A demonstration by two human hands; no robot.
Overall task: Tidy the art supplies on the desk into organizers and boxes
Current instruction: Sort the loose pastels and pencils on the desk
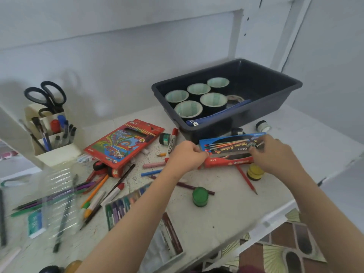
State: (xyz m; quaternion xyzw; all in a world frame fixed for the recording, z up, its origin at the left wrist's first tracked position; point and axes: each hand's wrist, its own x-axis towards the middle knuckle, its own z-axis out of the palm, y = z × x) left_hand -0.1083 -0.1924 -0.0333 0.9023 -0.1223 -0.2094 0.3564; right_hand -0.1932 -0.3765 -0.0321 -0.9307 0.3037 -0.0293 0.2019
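White wall (118, 46) behind bench (315, 138). White shelf upright (238, 34) with peg holes at rear right. Patterned floor (285, 245), brown tiles and fan motifs, beneath bench's near right edge.

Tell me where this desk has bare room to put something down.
Bare desk lies between the green jar and the front edge, and right of the yellow jar. The right half of the black bin is free. Pencils and pastels crowd the left.

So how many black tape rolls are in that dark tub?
5 rolls: three behind, two in front, in the tub's left half. The blue pouch might hide another.
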